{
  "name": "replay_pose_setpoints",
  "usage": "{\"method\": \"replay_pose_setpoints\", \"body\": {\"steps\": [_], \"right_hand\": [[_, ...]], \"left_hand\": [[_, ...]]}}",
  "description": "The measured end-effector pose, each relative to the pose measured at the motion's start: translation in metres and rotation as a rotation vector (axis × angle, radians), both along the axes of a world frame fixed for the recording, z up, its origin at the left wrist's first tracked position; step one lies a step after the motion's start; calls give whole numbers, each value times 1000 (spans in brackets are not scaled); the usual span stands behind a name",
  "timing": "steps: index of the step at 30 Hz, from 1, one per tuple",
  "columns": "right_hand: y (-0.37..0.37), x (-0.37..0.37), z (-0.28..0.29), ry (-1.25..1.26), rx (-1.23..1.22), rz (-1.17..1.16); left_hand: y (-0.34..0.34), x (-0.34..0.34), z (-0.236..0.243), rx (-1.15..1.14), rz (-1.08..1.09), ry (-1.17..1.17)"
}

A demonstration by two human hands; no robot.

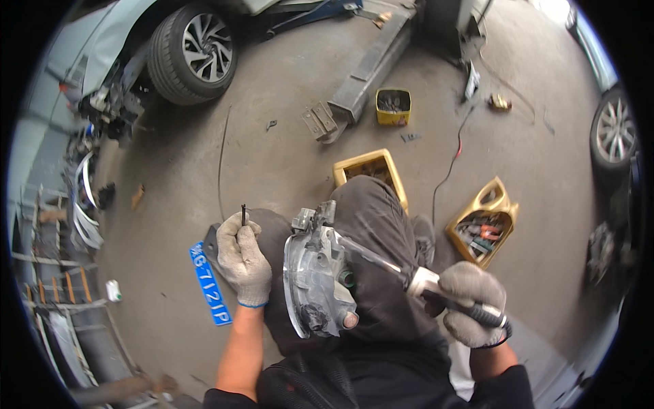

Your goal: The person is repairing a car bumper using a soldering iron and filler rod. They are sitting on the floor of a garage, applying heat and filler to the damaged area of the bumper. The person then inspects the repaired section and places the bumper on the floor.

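Observation:
A car lamp unit [315,276], grey with a clear curved lens edge, rests across my thighs. My left hand [244,262], in a knitted glove, is raised left of the lamp. Its thumb and fingers pinch a short thin black strip [244,215] that sticks upward. My gloved right hand [475,303] grips the handle of a hand tool [426,281] with a long metal shaft and a black-and-white grip. The shaft points toward the upper part of the lamp; whether its tip touches cannot be told.
Beyond my knees stand a cut-open yellow jug [361,160] and a small yellow bucket [393,108]. To the right, another cut jug [482,228] holds hand tools. A blue number plate [210,283] lies at left. A cable [449,160] crosses the floor near a lift arm [371,65].

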State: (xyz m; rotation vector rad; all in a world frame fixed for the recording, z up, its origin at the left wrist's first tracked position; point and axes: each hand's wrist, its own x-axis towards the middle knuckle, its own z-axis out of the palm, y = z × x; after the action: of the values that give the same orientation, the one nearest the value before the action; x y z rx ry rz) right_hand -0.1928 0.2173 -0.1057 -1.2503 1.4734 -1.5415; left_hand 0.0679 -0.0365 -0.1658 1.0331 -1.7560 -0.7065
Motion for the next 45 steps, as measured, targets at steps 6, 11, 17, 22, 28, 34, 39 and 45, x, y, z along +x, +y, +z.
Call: {"method": "replay_pose_setpoints", "body": {"steps": [6, 11, 17, 22, 28, 34, 39, 45], "right_hand": [[-8, -19, -15, 133, -129, 206], [-20, -27, 3, 295, -95, 350], [-35, -37, 11, 589, -84, 467], [-38, -38, 8, 570, -107, 510], [-52, -43, 4, 526, -139, 626], [-63, -45, 3, 525, -190, 719], [-68, -49, 0, 547, -254, 782], [-70, -54, -3, 637, -289, 738]], "left_hand": [[4, 2, 3, 14, 24, 25], [3, 0, 5, -39, 17, -1], [5, -1, 8, -63, 22, -24], [3, -1, 6, -42, 23, -48], [3, -3, 7, -61, 41, -61], [4, -6, 13, -71, 49, -117], [7, -6, 15, 9, 38, -131], [7, -7, 15, 28, 42, -120]]}}
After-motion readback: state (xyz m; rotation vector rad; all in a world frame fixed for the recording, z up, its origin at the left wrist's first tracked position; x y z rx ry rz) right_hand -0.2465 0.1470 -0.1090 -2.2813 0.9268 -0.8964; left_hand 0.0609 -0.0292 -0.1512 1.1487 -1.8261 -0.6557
